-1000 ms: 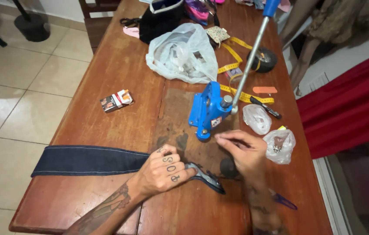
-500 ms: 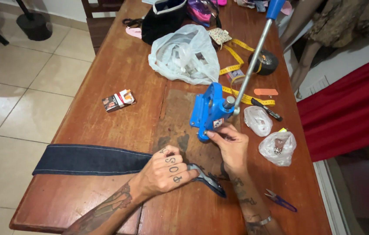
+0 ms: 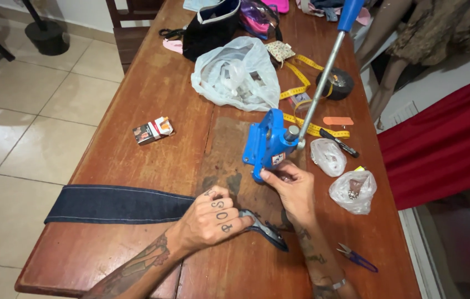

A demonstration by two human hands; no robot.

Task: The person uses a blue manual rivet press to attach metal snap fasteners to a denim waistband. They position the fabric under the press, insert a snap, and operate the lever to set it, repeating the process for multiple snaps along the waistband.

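A blue hand press [image 3: 268, 145] with a long metal lever and blue grip stands mid-table. My right hand [image 3: 290, 188] reaches up to its base, fingertips touching the underside of the press head. My left hand [image 3: 213, 221] lies closed on a dark denim strip [image 3: 118, 204], pinning its end near a grey metal piece [image 3: 265, 230] at the strip's tip. The strip runs left along the wooden table [image 3: 152, 94].
Two small clear bags of metal parts [image 3: 351, 191] lie right of the press. A large white plastic bag [image 3: 238, 75], yellow tape measure [image 3: 304, 77], black tape roll [image 3: 336, 83], black marker [image 3: 339, 143], small packet [image 3: 153, 130] and small snips [image 3: 357, 257] lie around. Tiled floor on the left.
My right hand moved up from beside the denim strip's end to the base of the blue press. My left hand stayed on the strip.
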